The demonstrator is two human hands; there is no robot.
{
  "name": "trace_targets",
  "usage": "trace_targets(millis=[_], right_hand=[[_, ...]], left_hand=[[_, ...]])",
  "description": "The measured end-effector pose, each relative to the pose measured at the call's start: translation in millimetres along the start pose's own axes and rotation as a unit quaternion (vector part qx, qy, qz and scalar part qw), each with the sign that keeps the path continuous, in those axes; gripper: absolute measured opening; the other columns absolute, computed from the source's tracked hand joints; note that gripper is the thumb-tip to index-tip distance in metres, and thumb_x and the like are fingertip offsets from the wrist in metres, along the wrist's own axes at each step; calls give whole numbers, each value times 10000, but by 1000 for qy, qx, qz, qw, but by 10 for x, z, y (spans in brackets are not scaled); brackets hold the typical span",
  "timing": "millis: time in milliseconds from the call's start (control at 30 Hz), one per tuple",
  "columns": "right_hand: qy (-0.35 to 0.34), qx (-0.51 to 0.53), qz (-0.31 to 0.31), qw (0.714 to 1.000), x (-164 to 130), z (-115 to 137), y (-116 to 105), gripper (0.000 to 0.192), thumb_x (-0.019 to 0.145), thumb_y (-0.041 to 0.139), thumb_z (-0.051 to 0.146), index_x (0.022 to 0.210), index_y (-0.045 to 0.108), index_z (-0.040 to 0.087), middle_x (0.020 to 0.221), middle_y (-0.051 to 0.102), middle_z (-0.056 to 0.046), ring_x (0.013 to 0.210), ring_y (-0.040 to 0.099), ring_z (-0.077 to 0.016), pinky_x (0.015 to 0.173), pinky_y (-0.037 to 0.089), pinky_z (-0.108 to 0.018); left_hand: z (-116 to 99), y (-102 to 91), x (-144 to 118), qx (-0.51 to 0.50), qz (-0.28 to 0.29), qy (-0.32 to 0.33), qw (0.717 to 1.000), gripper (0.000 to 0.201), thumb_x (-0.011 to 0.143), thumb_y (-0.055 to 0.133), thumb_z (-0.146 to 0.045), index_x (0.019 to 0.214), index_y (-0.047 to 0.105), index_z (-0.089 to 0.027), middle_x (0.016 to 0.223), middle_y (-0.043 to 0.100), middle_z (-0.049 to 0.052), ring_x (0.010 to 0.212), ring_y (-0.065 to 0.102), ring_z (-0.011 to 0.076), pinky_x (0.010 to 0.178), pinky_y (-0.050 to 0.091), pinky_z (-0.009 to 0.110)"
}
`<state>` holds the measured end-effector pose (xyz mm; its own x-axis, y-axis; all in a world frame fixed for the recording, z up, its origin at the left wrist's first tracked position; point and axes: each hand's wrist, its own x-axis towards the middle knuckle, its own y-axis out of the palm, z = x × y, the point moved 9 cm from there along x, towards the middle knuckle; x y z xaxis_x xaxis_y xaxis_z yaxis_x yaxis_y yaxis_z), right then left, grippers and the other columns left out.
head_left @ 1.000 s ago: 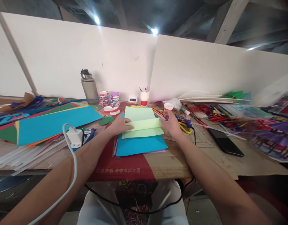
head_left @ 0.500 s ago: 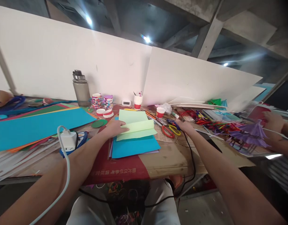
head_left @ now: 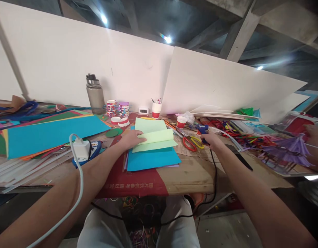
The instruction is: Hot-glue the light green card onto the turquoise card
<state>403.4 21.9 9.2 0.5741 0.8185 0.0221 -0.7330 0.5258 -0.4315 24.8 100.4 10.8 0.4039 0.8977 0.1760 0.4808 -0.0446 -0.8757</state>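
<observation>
My left hand (head_left: 131, 139) is closed on the left end of a folded strip of light green paper (head_left: 159, 137). That strip lies over more light green sheets and a blue sheet (head_left: 153, 161) stacked in front of me. To the right, my right hand (head_left: 213, 141) is wrapped round the handle of a blue glue gun (head_left: 203, 128), its nozzle pointing left and a whitish stick trailing from its back. A black cord (head_left: 214, 172) hangs from the handle. Red-handled scissors (head_left: 189, 144) and yellow-handled scissors (head_left: 197, 142) lie between the paper and the gun.
Paper cups (head_left: 181, 122), a pen cup (head_left: 156, 110), a small clock (head_left: 143, 111) and a bottle (head_left: 95, 94) stand behind. Coloured sheets (head_left: 55, 132) and a charger (head_left: 81, 151) with a white cable are left. A purple paper umbrella model (head_left: 288, 148) and another person's hand (head_left: 314, 134) are right.
My right hand has lifted the glue gun slightly, and its blue body now shows clearly. My left hand stays on the green paper. The whole view has shifted a little.
</observation>
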Motion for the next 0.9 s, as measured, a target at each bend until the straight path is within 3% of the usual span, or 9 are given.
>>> trace_targets(millis=[100, 233, 400, 533, 700, 900], right_hand=[[-43, 56, 37, 997, -197, 107, 86, 275, 629, 626, 112, 842, 470, 191, 701, 557, 32, 537, 563, -107, 505, 507, -258], [-153, 120, 129, 972, -527, 441, 299, 416, 597, 653, 255, 947, 431, 219, 784, 603, 12, 573, 595, -141, 492, 497, -278], [-224, 28, 192, 955, -774, 634, 540, 298, 644, 639, 304, 908, 550, 199, 796, 653, -13, 659, 597, -162, 598, 491, -289], [-277, -83, 199, 936, -849, 650, 662, 310, 711, 616, 309, 1001, 611, 200, 887, 676, -20, 785, 606, -195, 700, 482, -317], [-335, -132, 198, 912, -937, 674, 763, 359, 786, 569, 323, 1131, 586, 227, 1078, 667, -46, 969, 600, -233, 847, 450, -342], [-361, -249, 183, 880, -1034, 713, 905, 325, 838, 537, 355, 1138, 574, 234, 1039, 673, -61, 907, 608, -234, 737, 431, -286]], left_hand=[[-50, 21, -13, 10, -4, 8, 1000, 378, 700, 563, -513, 839, 706, -191, 863, 702, 45, 870, 611, 259, 674, 425, 280], [-69, 84, -28, 9, 25, 9, 1000, 361, 723, 538, -511, 800, 690, -192, 771, 687, 19, 760, 609, 217, 599, 390, 264], [-16, 77, -11, 11, 25, -5, 1000, 376, 723, 545, -528, 791, 685, -185, 785, 689, 22, 773, 610, 219, 598, 394, 256], [-11, 68, -14, 18, 23, -23, 999, 379, 731, 561, -492, 870, 701, -169, 863, 697, 44, 838, 618, 234, 661, 418, 264], [-13, 99, -8, 24, 27, -25, 999, 347, 735, 566, -483, 830, 702, -177, 786, 682, 29, 787, 617, 220, 663, 412, 261], [6, 95, 12, 12, 6, -9, 1000, 339, 729, 566, -484, 802, 700, -182, 731, 676, 11, 721, 603, 192, 602, 385, 242]])
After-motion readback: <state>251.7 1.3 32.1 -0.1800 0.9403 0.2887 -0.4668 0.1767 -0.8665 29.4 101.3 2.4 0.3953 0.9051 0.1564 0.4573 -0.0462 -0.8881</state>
